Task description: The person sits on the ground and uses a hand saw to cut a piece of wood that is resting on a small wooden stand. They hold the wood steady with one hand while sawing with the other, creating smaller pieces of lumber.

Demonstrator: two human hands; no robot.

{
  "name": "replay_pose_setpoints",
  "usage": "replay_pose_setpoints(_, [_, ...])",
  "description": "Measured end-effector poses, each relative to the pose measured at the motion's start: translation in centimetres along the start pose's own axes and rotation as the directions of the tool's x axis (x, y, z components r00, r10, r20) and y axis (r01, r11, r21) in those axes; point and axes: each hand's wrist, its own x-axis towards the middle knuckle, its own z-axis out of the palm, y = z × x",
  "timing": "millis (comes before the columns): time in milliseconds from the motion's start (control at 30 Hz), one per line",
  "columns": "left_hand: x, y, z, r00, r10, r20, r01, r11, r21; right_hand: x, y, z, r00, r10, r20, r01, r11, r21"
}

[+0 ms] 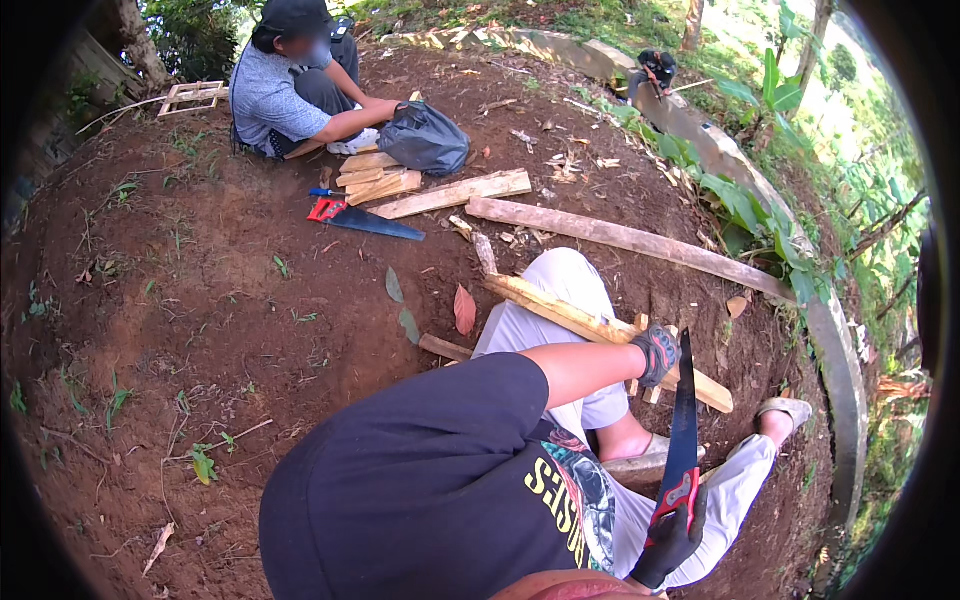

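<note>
I sit on bare earth with my legs in light trousers stretched out to the right. My left hand [656, 353], in a dark glove, presses down on a rough wooden plank [560, 312] that lies across my thigh. My right hand [672, 538], in a black glove, grips the red and black handle of a handsaw [684, 415]. Its dark blade points up toward the plank, just right of my left hand. Whether the blade touches the wood I cannot tell.
Another person [285, 85] sits at the back beside a dark bag [425, 137], cut wood pieces [375, 182] and a second handsaw [365, 220]. Two planks [620, 238] lie on the soil. A concrete curb [842, 370] runs along the right, with a distant figure [655, 68] on it.
</note>
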Motion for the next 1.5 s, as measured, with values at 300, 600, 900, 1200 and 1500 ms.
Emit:
replay_pose_setpoints(300, [0.6,0.1,0.9,0.999,0.017,-0.046,-0.015,0.999,0.053,-0.3,0.2,0.9,0.857,-0.515,0.021,0.462,0.750,-0.473])
replay_pose_setpoints(600, [0.5,0.3,-0.1,0.989,0.023,-0.147,-0.039,0.994,-0.105,-1.5,-7.6,0.0,0.838,0.543,-0.056,-0.469,0.768,0.435])
replay_pose_setpoints(900, [-0.1,-0.1,0.3,0.990,0.029,-0.138,-0.042,0.995,-0.089,-4.4,-8.8,-3.0,0.848,0.529,-0.033,-0.488,0.804,0.339])
replay_pose_setpoints(1200, [-0.1,0.2,-0.2,0.991,0.047,-0.127,-0.055,0.996,-0.064,8.3,-2.4,9.1,0.968,0.193,-0.159,-0.159,0.966,0.204])
replay_pose_setpoints(1500, [0.0,0.4,-0.6,0.991,0.008,-0.135,-0.014,0.999,-0.044,12.4,-1.6,11.4,0.948,0.308,-0.082,-0.244,0.866,0.437])
